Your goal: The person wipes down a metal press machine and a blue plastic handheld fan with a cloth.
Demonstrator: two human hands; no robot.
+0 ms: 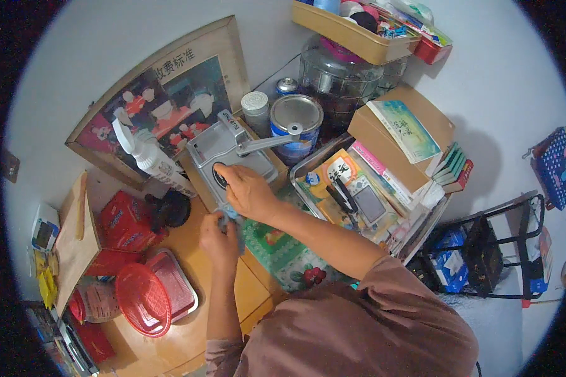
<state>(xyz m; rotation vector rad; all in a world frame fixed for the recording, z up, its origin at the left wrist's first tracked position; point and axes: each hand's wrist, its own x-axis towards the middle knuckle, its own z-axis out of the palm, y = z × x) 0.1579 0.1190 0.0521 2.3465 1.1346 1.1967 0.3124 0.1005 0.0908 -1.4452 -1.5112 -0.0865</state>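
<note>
A grey device [212, 149] with a shallow tray-like top and a swinging lever arm [267, 143] lies on a brown box in front of me. My right hand [251, 193] is on its near part, fingers bent, with the foremost finger beside a black oval [221, 176]. My left hand [219, 242] is closed just below the near edge, on a pale bluish cloth [231, 212] that shows between the two hands. Most of the cloth is hidden by my fingers.
A white bottle [157, 160] and a blue can [295, 119] stand beside the device. On the right is a metal tray [305, 166] of books and a phone. A red basket [143, 300] sits at left on the wooden table. A large glass jar [333, 78] stands behind.
</note>
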